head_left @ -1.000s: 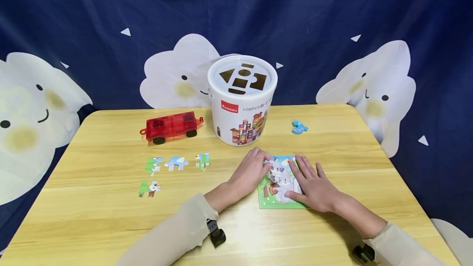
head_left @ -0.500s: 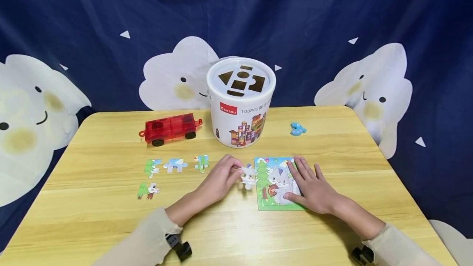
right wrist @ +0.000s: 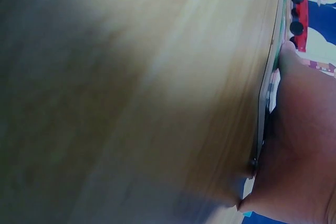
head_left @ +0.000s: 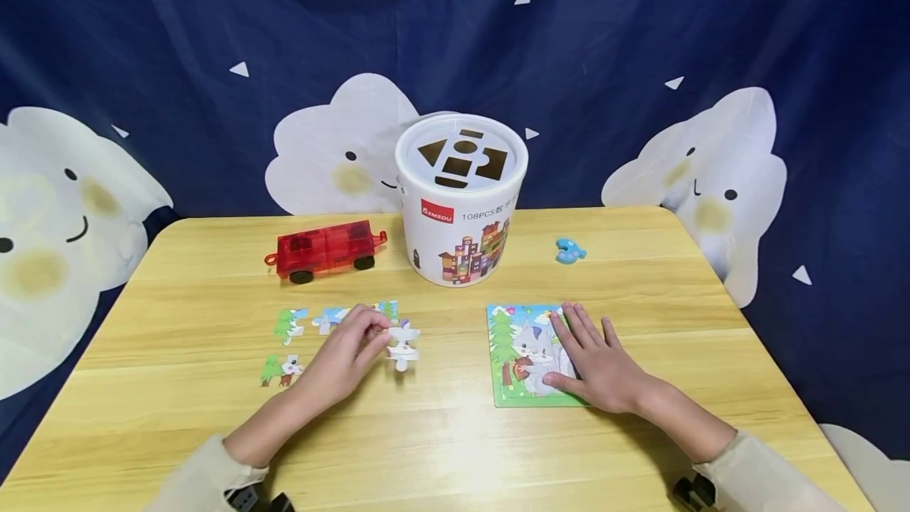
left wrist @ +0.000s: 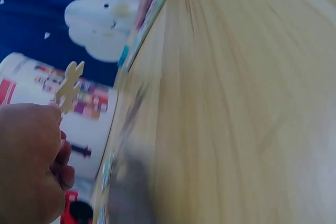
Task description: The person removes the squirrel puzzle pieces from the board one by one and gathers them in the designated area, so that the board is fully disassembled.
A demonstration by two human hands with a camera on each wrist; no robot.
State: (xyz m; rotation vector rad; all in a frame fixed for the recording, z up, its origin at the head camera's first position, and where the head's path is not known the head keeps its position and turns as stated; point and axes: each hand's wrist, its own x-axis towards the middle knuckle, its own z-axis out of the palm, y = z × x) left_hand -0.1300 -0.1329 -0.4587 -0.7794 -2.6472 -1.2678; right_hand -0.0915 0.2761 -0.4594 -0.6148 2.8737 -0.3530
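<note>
Left hand (head_left: 344, 354) pinches a small grey-and-white, tan-backed jigsaw piece (head_left: 404, 351) above the pale wooden table (head_left: 398, 449)

The grip is between thumb and fingers, with the piece raised left of the square, green-edged puzzle board (head_left: 503, 393) printed with a grey cartoon animal. The right hand (head_left: 604, 362) grasps nothing; it lies spread, fingers straight, over the right part of the board.

Around the left hand are four flat, printed loose jigsaw pieces (head_left: 287, 325): three in a far row, the middle and right ones partly hidden by that hand, and one nearer, at the left. Beyond them stands a translucent red toy wagon with black wheels (head_left: 327, 250). Right of it is an upright white bucket with shaped holes in its lid (head_left: 455, 235). Farther right lies a small blue toy (head_left: 570, 252).
</note>
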